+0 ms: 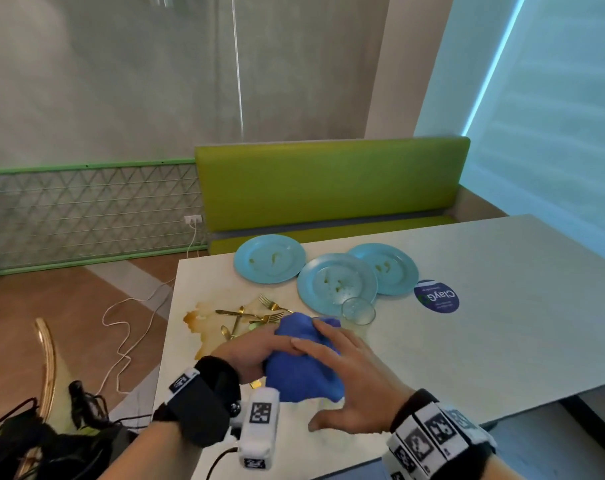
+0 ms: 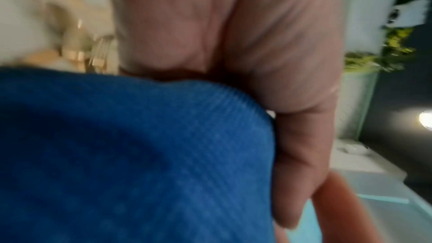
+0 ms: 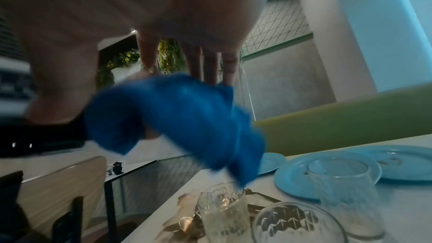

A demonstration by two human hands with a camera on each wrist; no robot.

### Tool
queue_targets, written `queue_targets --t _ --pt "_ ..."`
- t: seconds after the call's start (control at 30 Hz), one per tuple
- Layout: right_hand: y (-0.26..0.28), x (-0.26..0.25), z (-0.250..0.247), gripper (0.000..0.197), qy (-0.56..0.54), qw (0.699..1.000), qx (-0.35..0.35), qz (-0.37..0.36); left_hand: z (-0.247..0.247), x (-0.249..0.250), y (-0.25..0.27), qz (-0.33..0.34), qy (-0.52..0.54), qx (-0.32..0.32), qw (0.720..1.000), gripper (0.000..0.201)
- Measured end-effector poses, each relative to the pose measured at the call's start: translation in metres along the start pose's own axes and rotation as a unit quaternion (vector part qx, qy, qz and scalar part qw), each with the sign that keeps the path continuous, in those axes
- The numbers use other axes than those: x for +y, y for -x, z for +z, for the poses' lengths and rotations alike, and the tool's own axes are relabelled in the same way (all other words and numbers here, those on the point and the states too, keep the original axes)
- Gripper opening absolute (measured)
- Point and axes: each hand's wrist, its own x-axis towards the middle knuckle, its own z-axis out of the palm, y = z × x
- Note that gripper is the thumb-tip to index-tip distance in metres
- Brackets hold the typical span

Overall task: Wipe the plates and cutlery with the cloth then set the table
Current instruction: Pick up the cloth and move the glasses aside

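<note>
Here the crumpled blue cloth (image 1: 303, 358) is gripped by the left hand (image 1: 249, 355) above the pale table (image 1: 467, 341), the right hand (image 1: 349, 375) resting open-fingered on it. Wiping is judged not begun; next, a soiled light-blue plate (image 1: 335, 284) must be reached.

Blue cloth (image 2: 131, 154), apparently against hand (image 2: 245, 43)

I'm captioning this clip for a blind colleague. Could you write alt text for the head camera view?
Both hands hold a bunched blue cloth above a white table: the left hand grips it, the right hand rests on top with straight fingers. Beyond lie gold cutlery on a brownish spill, a clear glass and three soiled light-blue plates.
</note>
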Motion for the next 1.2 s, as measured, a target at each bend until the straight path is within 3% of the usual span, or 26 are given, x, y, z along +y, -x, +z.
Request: queue_targets --t 0.1,0.17,0.23,0.3,0.37,0.43,0.5,0.57,0.67,0.73,0.83,0.9,1.03,1.1,1.2 --pt "0.0 0.016 -0.002 0.067 -0.036 0.996 0.075 0.022 0.022 -0.001 -0.019 0.001 0.093 -0.019 0.996 0.037" --pt "0.008 0.028 -0.009 0.064 -0.097 0.989 0.093 0.063 0.031 -0.008 -0.035 -0.018 0.104 -0.012 0.994 0.046" --pt "0.019 0.039 -0.019 0.064 -0.153 0.972 0.09 0.155 0.036 -0.017 -0.049 -0.043 0.033 -0.001 0.999 0.056" --pt "0.034 0.057 -0.025 0.053 -0.164 0.951 0.083 0.251 0.04 -0.027 -0.058 -0.079 -0.101 0.033 0.991 0.052" --pt "0.048 0.072 -0.031 0.04 -0.169 0.925 0.097 0.325 0.037 -0.049 -0.067 -0.148 -0.251 0.095 0.952 0.061" --pt "0.058 0.084 -0.034 0.032 -0.226 0.88 0.124 0.399 0.032 -0.078 -0.075 -0.198 -0.355 0.147 0.902 0.078" --pt "0.068 0.088 -0.035 0.028 -0.34 0.802 0.148 0.468 0.035 -0.101 -0.079 -0.211 -0.384 0.17 0.883 0.092" --pt "0.071 0.092 -0.03 0.024 -0.429 0.729 0.158 0.509 0.041 -0.12 -0.087 -0.167 -0.365 0.217 0.89 0.1" --pt "0.074 0.112 -0.013 0.025 -0.423 0.673 0.159 0.586 0.049 -0.132 -0.101 -0.066 -0.304 0.289 0.906 0.098" --pt "0.077 0.115 -0.007 0.014 -0.458 0.624 0.173 0.61 0.051 -0.134 -0.108 -0.042 -0.282 0.293 0.913 0.103" --pt "0.077 0.109 -0.003 0.018 -0.512 0.562 0.153 0.632 0.05 -0.136 -0.116 -0.017 -0.274 0.285 0.918 0.094" --pt "0.078 0.106 -0.004 0.012 -0.518 0.565 0.167 0.62 0.049 -0.137 -0.118 -0.009 -0.277 0.27 0.922 0.09" --pt "0.068 0.091 -0.024 0.011 -0.475 0.646 0.248 0.543 0.053 -0.127 -0.119 0.063 -0.288 0.231 0.927 0.085" --pt "0.064 0.082 -0.037 0.018 -0.395 0.72 0.276 0.499 0.058 -0.114 -0.119 0.116 -0.303 0.201 0.924 0.086" --pt "0.053 0.062 -0.049 0.017 -0.234 0.847 0.258 0.402 0.07 -0.088 -0.121 0.186 -0.321 0.167 0.913 0.083"
